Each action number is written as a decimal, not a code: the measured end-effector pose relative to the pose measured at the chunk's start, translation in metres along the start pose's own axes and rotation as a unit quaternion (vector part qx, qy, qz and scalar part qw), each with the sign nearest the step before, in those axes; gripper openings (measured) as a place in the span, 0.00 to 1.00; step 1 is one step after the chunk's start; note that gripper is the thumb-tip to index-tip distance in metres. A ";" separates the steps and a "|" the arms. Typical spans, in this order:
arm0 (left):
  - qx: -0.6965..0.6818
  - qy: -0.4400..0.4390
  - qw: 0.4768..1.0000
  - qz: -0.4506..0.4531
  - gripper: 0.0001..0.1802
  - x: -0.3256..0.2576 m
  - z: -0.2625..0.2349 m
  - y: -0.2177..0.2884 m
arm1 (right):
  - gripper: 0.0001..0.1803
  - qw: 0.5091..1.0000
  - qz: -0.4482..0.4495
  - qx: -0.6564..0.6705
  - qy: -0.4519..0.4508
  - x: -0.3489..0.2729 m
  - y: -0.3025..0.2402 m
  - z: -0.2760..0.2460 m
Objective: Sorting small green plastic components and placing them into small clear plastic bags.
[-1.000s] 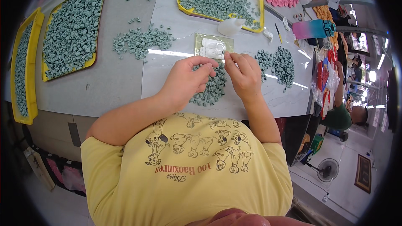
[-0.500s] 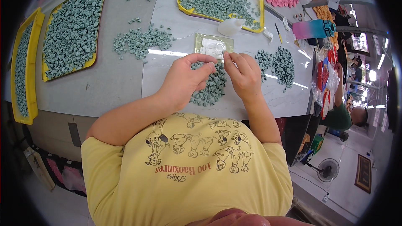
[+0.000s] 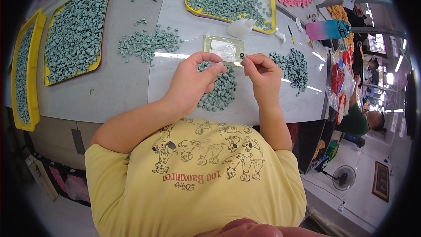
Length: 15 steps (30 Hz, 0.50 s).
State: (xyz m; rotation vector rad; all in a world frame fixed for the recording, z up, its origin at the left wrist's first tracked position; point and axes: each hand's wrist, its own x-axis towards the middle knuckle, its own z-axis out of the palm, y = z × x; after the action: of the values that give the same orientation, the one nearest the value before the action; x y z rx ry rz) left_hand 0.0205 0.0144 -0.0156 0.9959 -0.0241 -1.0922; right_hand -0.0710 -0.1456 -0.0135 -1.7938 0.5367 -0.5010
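Between thumb and forefinger, my right hand (image 3: 264, 77) pinches a small dark green-black piece (image 3: 242, 55) near the right edge of a flat olive tray (image 3: 240, 45). White sheets (image 3: 221, 49) with a clear round dish lie on that tray. My left hand (image 3: 193, 81) has its thumb and forefinger drawn together just left of it; whether a piece sits between their tips I cannot make out. Under and between the hands spreads a pile of small grey-green pieces (image 3: 221, 92). A white squeeze bottle (image 3: 240, 27) lies tilted behind the tray.
Yellow trays of green pieces stand at left (image 3: 74, 35), far left (image 3: 35, 70) and back (image 3: 193, 8). Loose heaps lie left (image 3: 149, 44) and right (image 3: 297, 68). A pink-blue bottle (image 3: 326, 30) and a yellow-black pen-like tool (image 3: 291, 34) lie right. Another person (image 3: 357, 120) sits far right.
My right hand has moved right, away from my left hand, and the dark piece at its fingertips now shows. My left hand has barely shifted.
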 end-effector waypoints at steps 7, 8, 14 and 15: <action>-0.033 -0.002 0.999 0.005 0.11 -0.001 0.002 0.002 | 0.04 0.979 0.133 0.153 -0.025 0.002 -0.001 -0.003; -0.028 0.003 1.000 0.005 0.10 -0.001 0.003 0.003 | 0.04 0.980 0.130 0.151 -0.026 0.002 0.001 -0.003; 0.007 0.014 1.000 0.006 0.09 -0.001 0.000 0.000 | 0.11 0.877 -0.341 -0.339 -0.005 0.009 0.012 0.000; 0.010 0.021 1.000 0.002 0.09 -0.001 0.001 0.000 | 0.11 0.877 -0.341 -0.339 -0.005 0.009 0.011 0.000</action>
State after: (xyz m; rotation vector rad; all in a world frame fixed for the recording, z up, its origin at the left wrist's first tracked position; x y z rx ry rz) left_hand 0.0202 0.0144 -0.0145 1.0361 -0.0046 -1.0686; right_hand -0.0651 -0.1543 -0.0238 -2.6756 0.0273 -0.8503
